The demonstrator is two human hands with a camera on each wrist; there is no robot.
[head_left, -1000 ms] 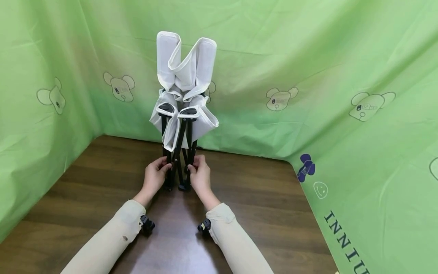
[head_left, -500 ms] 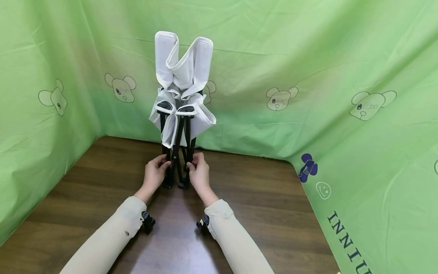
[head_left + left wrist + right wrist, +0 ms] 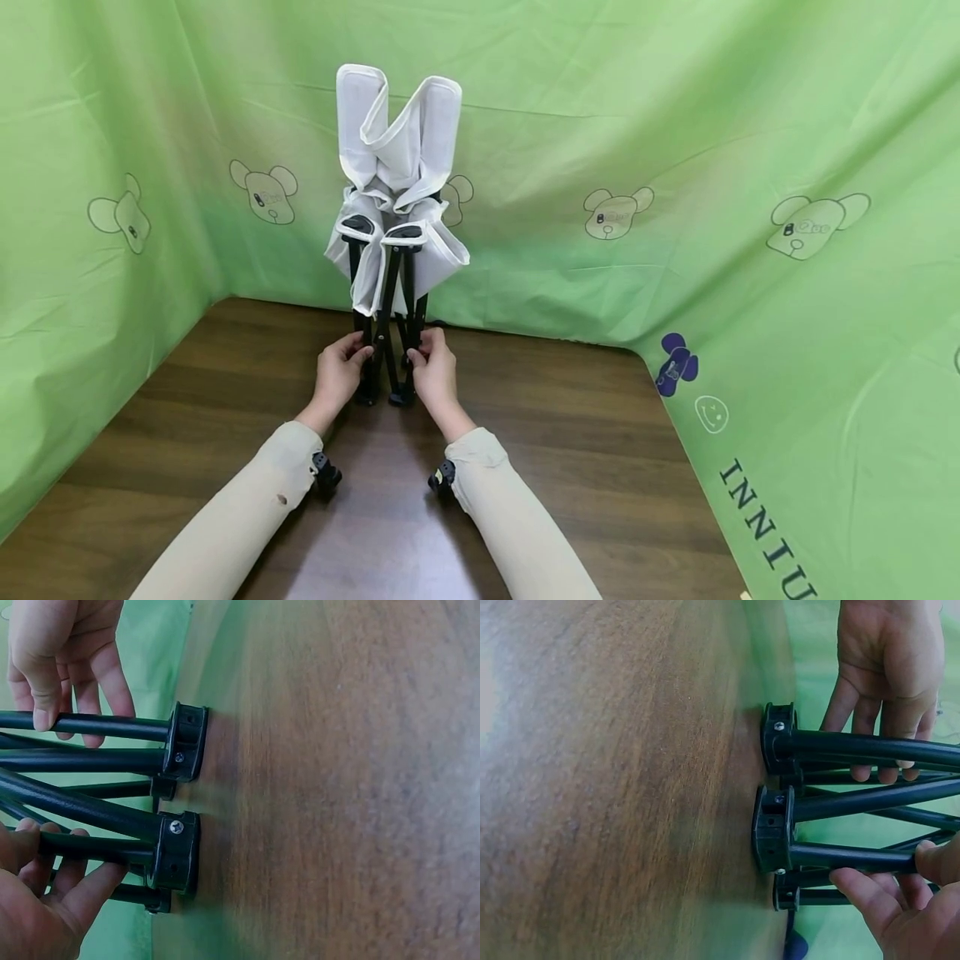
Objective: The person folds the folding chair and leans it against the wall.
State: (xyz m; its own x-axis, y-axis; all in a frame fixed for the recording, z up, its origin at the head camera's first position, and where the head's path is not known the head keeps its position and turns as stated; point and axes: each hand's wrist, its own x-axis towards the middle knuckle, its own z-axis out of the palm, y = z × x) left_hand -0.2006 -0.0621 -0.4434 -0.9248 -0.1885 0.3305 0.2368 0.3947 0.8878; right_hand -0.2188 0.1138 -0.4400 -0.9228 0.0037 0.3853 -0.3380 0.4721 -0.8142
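A small folding chair (image 3: 438,125) with white fabric and a black tube frame stands upright on the wooden table, folded together. Its fabric hangs in creases above the bunched legs. My left hand (image 3: 339,372) pinches a leg on the left side between thumb and fingers, low down. On the other side my right hand (image 3: 437,372) holds a leg the same way. Close up in the left wrist view, black plastic feet (image 3: 176,851) with screws end the tubes, right at the tabletop. The right wrist view shows the fingers of my right hand (image 3: 919,919) curled round a tube just above its foot.
Green cloth (image 3: 525,167) printed with bear heads hangs behind the table (image 3: 555,467) and along both sides. The chair stands near the table's back edge. A small black camera is strapped at each sleeve cuff.
The chair and both hands have shifted slightly left and away toward the back of the table. Both hands keep their hold on the legs.
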